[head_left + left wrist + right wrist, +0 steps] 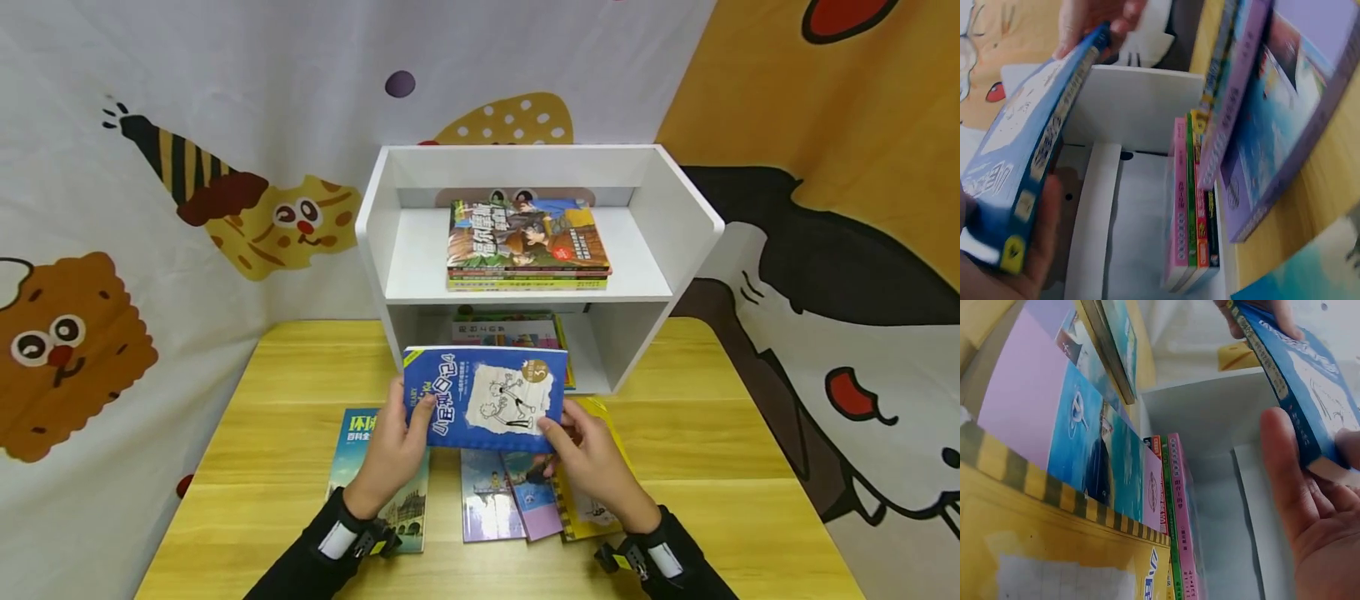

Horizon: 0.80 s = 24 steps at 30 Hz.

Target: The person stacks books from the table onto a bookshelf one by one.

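Both hands hold a blue book with a white cartoon panel, tilted up in front of the small white bookshelf. The left hand grips its left end, thumb on the cover; the right hand pinches its lower right corner, thumb on the front. In the right wrist view, the right fingers lie under the book. Below it on the table are a lilac book, a blue-and-pink book and a yellow book, partly overlapping. A teal book lies by the left wrist.
The white bookshelf stands at the table's back. Its upper shelf carries a stack of books; several more books lie on the lower shelf, partly hidden by the blue book. A printed curtain hangs behind the wooden table.
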Available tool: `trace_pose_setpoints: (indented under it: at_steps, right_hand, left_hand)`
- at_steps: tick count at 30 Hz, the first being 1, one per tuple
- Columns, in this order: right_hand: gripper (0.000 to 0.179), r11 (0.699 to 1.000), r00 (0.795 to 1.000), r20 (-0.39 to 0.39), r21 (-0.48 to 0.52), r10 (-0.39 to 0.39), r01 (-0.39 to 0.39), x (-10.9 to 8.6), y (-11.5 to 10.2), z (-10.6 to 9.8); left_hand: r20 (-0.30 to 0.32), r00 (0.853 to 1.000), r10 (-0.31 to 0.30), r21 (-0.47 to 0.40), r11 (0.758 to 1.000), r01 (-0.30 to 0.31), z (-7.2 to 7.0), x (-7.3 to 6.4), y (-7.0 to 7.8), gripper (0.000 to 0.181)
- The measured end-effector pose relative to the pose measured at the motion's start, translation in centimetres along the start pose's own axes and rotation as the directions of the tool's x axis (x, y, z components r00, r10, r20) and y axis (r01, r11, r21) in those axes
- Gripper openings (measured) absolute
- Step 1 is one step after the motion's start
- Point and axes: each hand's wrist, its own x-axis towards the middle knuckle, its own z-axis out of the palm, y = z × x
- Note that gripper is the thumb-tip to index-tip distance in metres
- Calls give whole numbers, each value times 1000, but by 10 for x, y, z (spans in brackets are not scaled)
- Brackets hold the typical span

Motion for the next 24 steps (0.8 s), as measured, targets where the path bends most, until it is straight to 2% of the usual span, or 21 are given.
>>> trace_pose_setpoints:
  at_steps: [3,7,9,12,15,17,20,22,24]
  right_hand:
    - [25,998,999,-37,54,27,-25,0,2,-6]
    - [18,995,997,-77,103,24,-16,3,-7,-15]
    - [31,990,996,-88,141,18,-6,5,-12,-19]
    - [56,987,995,-97,163,23,-7,7,-12,-22]
    - [72,992,994,-90,117,62,-51,8,-3,-24]
    - [78,995,994,-68,54,87,-83,8,5,-25]
    - [96,993,993,-29,-41,110,-111,7,13,-26]
    - [107,989,992,-4,-82,123,-123,7,17,-27]
    - [113,982,990,7,-129,143,-141,7,20,-28]
  left_hand:
    - [52,998,-33,50,998,31,1,1,2,44]
    - [125,991,-42,51,998,36,1,5,2,66]
    - [142,989,-37,42,999,31,1,7,2,76]
    - [149,988,-32,48,999,25,3,8,1,82]
    - [167,982,-83,37,996,77,5,10,-3,87]
    - [195,970,-146,18,989,146,6,11,-8,97]
    - [243,935,-259,7,964,265,4,13,-21,119]
    - [274,912,-305,26,950,310,1,14,-32,128]
    - [297,898,-326,70,945,320,-2,15,-42,132]
